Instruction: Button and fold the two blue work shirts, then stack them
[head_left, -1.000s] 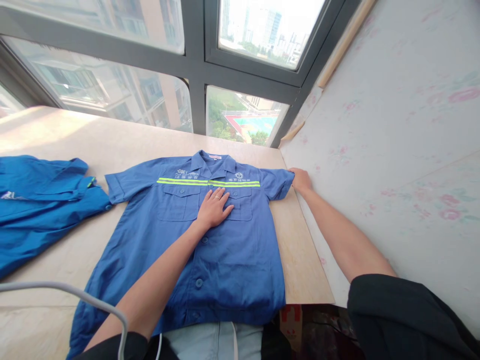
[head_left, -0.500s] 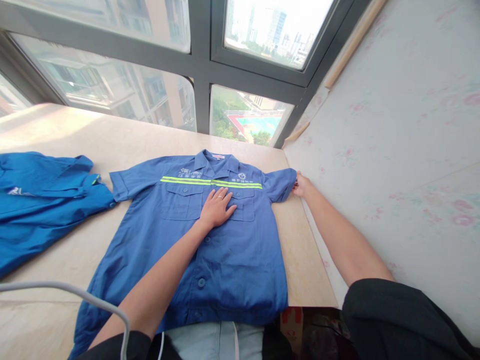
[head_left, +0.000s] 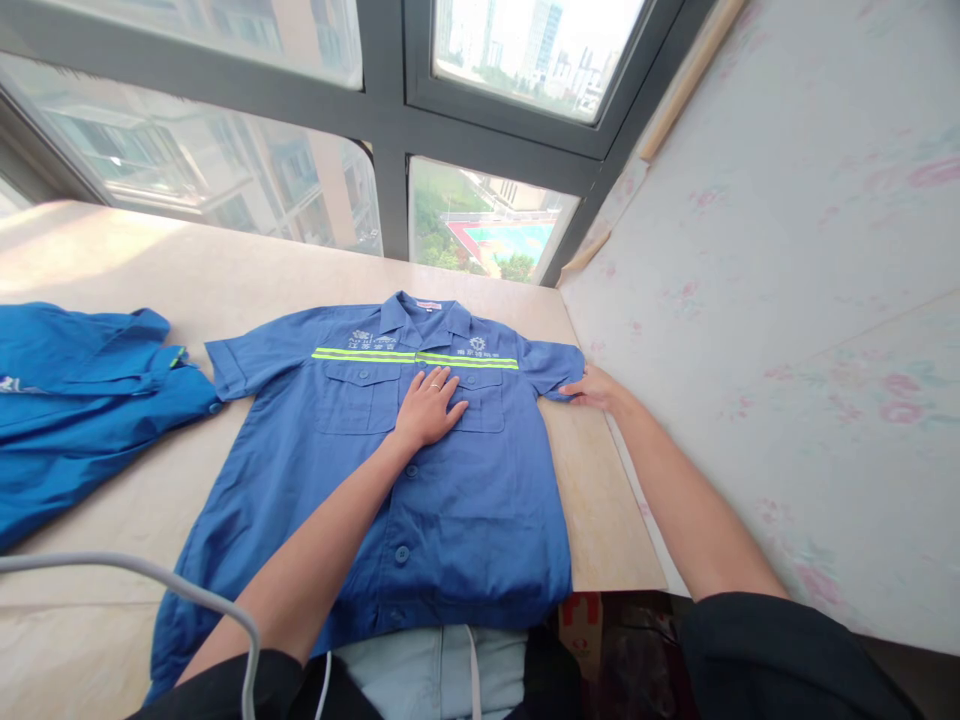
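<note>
A blue short-sleeved work shirt (head_left: 352, 470) with a yellow reflective stripe lies buttoned and face up on the wooden table (head_left: 247, 280). My left hand (head_left: 429, 404) lies flat on its chest, fingers stretched out, by the right breast pocket. My right hand (head_left: 594, 388) rests at the lower edge of the shirt's right sleeve, fingers extended along the cloth, thumb side hidden. The shirt's hem hangs over the near table edge.
A second blue garment (head_left: 67, 400) lies crumpled at the table's left. A white cable (head_left: 150, 585) curves across the near left corner. A flower-patterned wall (head_left: 787, 300) borders the table on the right, and windows (head_left: 300, 190) run along the far edge.
My right hand slid from the end of the right sleeve down to its lower edge, nearer me. The left hand stayed flat on the chest.
</note>
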